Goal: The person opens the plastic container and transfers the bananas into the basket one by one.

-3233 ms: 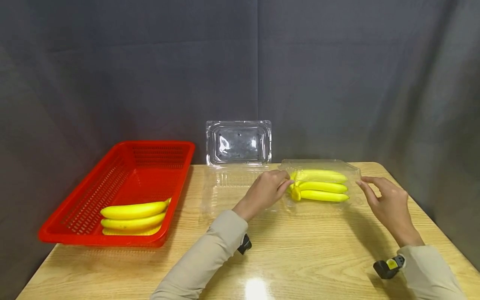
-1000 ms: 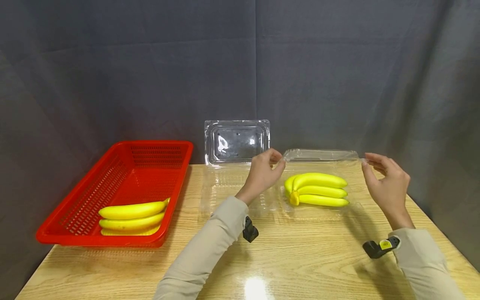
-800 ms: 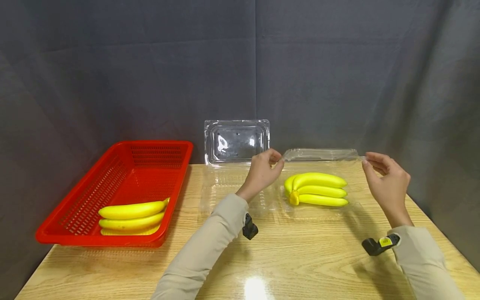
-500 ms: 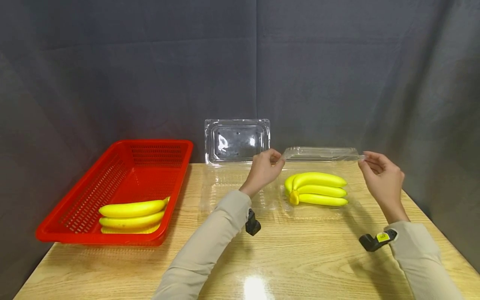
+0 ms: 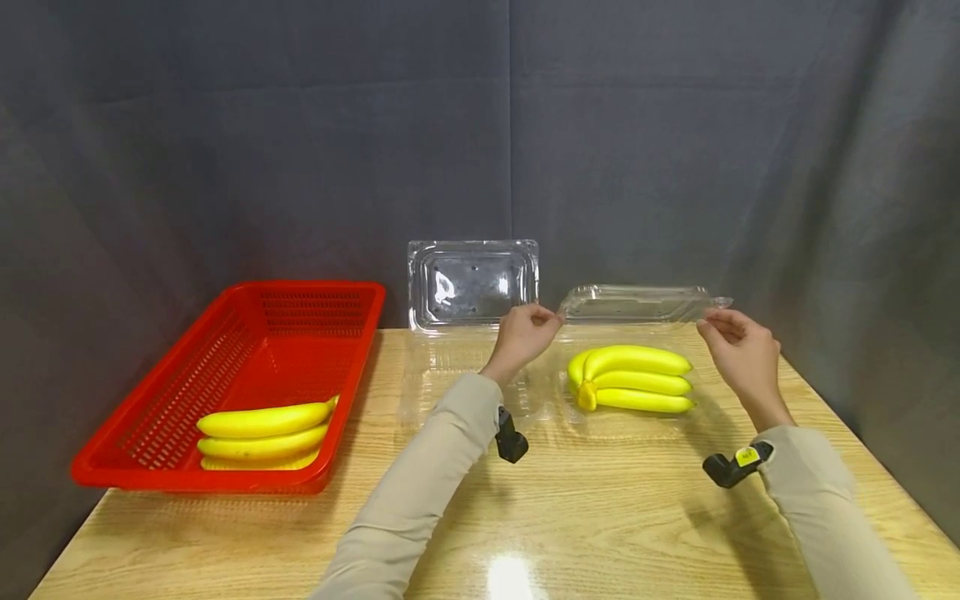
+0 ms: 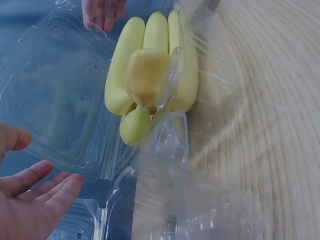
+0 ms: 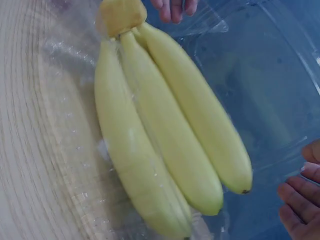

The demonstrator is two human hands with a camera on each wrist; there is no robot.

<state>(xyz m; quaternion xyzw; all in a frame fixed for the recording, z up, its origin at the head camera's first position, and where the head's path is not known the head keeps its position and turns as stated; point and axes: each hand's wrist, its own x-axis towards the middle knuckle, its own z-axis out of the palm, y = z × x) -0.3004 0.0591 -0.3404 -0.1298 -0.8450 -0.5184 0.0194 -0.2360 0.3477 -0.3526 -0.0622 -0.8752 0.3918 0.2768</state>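
Observation:
A bunch of yellow bananas (image 5: 637, 379) lies in the base (image 5: 637, 428) of a clear plastic clamshell box, right of centre. Its see-through lid (image 5: 633, 307) stands raised behind the bananas. The left hand (image 5: 522, 337) is at the lid's left corner; in the left wrist view its thumb and fingers (image 6: 55, 197) are parted, with nothing between them. Near the lid's right corner is the right hand (image 5: 742, 354), the corner tab showing just beyond its fingertips. In the right wrist view this hand's fingers (image 7: 297, 205) are loosely spread, beside the bananas (image 7: 160, 135).
Left on the wooden table (image 5: 585, 517) stands a red perforated basket (image 5: 360, 358) holding more bananas (image 5: 262, 429). A second clear box lies between, its lid (image 5: 474, 287) upright and its base (image 5: 450, 392) flat. Grey cloth (image 5: 480, 125) hangs behind.
The box lid, low over the bananas earlier, has been raised and swung back. Both hands moved up and back with it; lately the right hand shifted left and its fingers came off the lid's corner.

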